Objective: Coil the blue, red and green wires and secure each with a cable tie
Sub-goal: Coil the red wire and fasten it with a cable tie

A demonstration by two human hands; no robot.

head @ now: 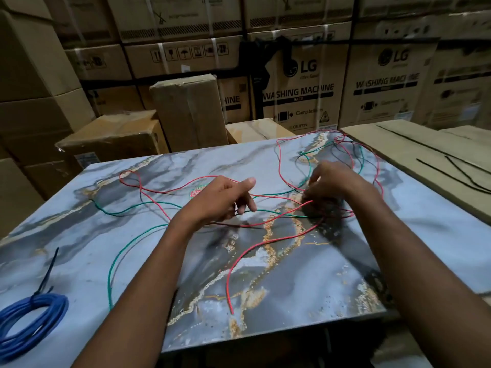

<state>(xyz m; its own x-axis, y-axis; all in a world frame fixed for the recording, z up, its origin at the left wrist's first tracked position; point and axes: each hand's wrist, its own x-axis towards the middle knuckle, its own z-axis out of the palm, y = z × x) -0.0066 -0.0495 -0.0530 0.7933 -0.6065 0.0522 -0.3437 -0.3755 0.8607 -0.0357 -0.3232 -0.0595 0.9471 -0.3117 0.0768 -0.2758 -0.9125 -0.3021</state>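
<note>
A blue wire coil [32, 322] lies at the table's near left corner, bound by a black cable tie [47, 272]. A long red wire [265, 244] and a green wire [127, 251] sprawl loose and tangled over the marble table [79, 235]. My left hand [225, 200] is at the table's middle with its fingers curled round the red wire and its thumb stretched out. My right hand [334, 181] is blurred; it is just to the right, fingers curled down on the red wire where the strands bunch.
Several loose black cable ties [459, 176] lie on a flat cardboard box [398, 144] to the right of the table. Stacked cartons [300, 86] wall in the back and left. A round red-green sticker [195, 192] sits on the table by my left hand.
</note>
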